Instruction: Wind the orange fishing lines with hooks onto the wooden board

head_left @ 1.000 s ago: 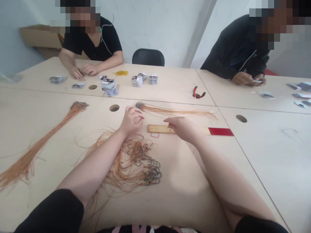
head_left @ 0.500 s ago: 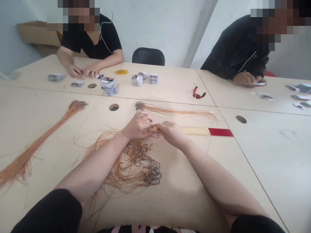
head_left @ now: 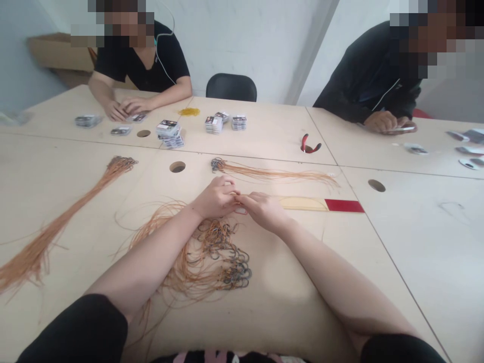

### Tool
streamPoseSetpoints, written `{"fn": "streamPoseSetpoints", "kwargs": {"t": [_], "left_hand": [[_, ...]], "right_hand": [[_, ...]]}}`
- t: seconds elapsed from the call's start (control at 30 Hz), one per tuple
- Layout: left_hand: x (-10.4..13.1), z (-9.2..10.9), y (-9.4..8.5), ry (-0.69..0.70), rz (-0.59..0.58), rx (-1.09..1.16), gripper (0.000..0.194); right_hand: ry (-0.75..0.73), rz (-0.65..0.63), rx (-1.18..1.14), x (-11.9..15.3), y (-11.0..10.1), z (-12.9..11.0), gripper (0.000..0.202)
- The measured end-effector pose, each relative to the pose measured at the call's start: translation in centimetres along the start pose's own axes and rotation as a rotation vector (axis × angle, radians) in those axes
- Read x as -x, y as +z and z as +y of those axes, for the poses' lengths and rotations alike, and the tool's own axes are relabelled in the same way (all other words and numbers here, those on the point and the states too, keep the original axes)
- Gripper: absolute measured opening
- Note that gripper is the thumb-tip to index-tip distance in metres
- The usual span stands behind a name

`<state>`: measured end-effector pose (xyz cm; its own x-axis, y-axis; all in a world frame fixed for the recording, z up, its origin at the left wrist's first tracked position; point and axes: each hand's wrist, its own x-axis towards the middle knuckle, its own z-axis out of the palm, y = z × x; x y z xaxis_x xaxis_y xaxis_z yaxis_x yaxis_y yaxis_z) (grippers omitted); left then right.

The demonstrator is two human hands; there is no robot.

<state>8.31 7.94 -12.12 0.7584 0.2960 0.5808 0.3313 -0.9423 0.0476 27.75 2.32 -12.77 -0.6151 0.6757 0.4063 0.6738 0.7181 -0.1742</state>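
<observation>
My left hand (head_left: 218, 197) and my right hand (head_left: 264, 207) meet fingertip to fingertip over the left part of a long, flat, pale yellow strip (head_left: 302, 203) with a red end. Both are closed in a pinch on thin orange fishing line (head_left: 241, 210), a small loop of which shows just below the fingers; the exact grip is hidden. Partly under my left forearm lies a tangled heap of fish hooks (head_left: 236, 269) tied to orange lines. Beyond my hands, a bundle of hooks on lines (head_left: 264, 173) stretches to the right.
A thick bundle of hooked orange lines (head_left: 81, 201) lies at left. Farther back are stacked small plastic boxes (head_left: 169, 132), yellow strands (head_left: 189, 112) and red-handled pliers (head_left: 310, 146) in a table hole. Two co-workers sit opposite, handling small items. More holes (head_left: 177, 167) pierce the table.
My right hand has shifted slightly left, bringing the fingertips of both hands closer together. The co-worker at the back left has moved a small box nearer.
</observation>
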Motion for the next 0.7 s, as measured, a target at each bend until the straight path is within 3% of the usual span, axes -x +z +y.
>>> {"fn": "streamPoseSetpoints", "kwargs": {"t": [0.33, 0.5, 0.7], "left_hand": [[0.2, -0.3, 0.2, -0.025, 0.03, 0.037, 0.003], [0.4, -0.6, 0.0, -0.07, -0.039, 0.048, 0.006], [0.5, -0.9, -0.5, -0.201, -0.065, 0.095, 0.004]], "right_hand": [[0.016, 0.056, -0.062, -0.3, 1.4, -0.4, 0.038], [0.087, 0.069, -0.063, -0.4, 1.5, -0.3, 0.04], [0.098, 0.066, -0.118, -0.3, 1.5, 0.5, 0.021]]}}
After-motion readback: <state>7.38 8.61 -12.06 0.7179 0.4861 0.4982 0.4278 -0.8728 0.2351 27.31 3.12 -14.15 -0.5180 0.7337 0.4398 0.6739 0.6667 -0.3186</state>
